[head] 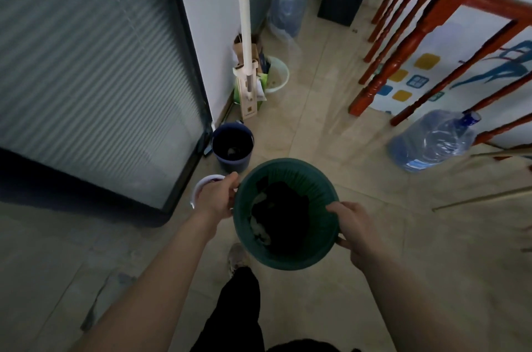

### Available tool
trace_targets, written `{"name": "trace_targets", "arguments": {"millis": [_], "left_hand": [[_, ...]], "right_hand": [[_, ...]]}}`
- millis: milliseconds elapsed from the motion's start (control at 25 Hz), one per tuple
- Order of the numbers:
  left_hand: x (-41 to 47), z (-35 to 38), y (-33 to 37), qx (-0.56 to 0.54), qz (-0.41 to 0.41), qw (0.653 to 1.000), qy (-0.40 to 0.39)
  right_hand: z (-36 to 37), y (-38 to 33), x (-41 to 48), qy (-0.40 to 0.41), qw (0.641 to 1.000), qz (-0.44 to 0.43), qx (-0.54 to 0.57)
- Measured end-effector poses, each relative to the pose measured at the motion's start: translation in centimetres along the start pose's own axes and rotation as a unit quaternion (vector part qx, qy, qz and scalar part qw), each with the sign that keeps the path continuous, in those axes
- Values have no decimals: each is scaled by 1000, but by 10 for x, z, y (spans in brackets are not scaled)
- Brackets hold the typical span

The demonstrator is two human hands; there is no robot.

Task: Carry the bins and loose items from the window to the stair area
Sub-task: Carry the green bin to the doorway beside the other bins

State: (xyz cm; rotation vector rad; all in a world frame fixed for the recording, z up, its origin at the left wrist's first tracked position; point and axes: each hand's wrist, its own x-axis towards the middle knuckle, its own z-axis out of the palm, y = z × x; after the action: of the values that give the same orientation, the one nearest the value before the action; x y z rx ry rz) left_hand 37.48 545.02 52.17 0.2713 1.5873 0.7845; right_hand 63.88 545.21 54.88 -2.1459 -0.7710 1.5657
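I carry a round green bin (299,181) above the floor in front of me, with dark rubbish inside. My left hand (217,197) grips its left rim and my right hand (352,226) grips its right rim. Just beyond it a dark blue bin (232,144) stands on the floor by the glass door's corner. A small white bin (198,186) with a purple inside sits under my left hand, mostly hidden. Further off a pale green bin (277,75) stands by the wall.
A frosted glass door (95,69) fills the left. A white mop (247,58) leans on the wall with cardboard scraps. Red stair balusters (408,43) run along the right, with a water jug (431,140) lying beneath them. Another jug (288,3) stands at the back.
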Motion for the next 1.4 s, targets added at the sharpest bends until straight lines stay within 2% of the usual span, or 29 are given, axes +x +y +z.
{"name": "trace_targets", "arguments": {"millis": [120, 320, 520, 840, 1120, 1400], "left_hand": [[60, 9, 25, -24, -37, 999, -6], [162, 32, 24, -17, -33, 999, -5], [304, 49, -30, -11, -46, 999, 13], [460, 71, -114, -37, -53, 997, 51], [512, 69, -153, -19, -23, 997, 65], [499, 71, -150, -34, -42, 998, 27]], "right_hand": [[26, -20, 70, 5, 1000, 29, -3], [63, -34, 188, 8, 999, 40, -3], [112, 4, 338, -17, 998, 32, -60], [167, 74, 511, -42, 993, 50, -97], [196, 110, 559, -52, 993, 54, -90], [207, 132, 559, -66, 991, 74, -95]]}}
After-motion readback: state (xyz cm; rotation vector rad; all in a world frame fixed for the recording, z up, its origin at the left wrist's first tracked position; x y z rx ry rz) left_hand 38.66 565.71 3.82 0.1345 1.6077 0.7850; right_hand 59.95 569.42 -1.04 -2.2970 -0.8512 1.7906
